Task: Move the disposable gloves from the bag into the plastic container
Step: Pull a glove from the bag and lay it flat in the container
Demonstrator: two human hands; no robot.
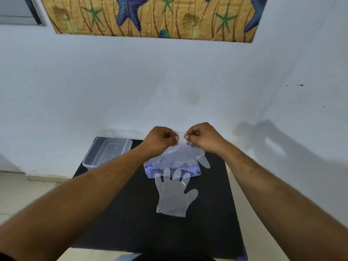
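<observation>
A clear disposable glove lies flat on the black table, its fingers pointing away from me. Just beyond it rests a clear bag with a purple strip. My left hand and my right hand are raised side by side above the bag, each pinching the top edge of a second clear glove that hangs between them, its thumb sticking out to the right. The clear plastic container stands open at the table's far left corner, with nothing visible inside.
A white wall rises right behind the table, with a starfish-patterned panel high up. Pale floor tiles lie to the left of the table. A purple scrap sticks out at the table's near right corner.
</observation>
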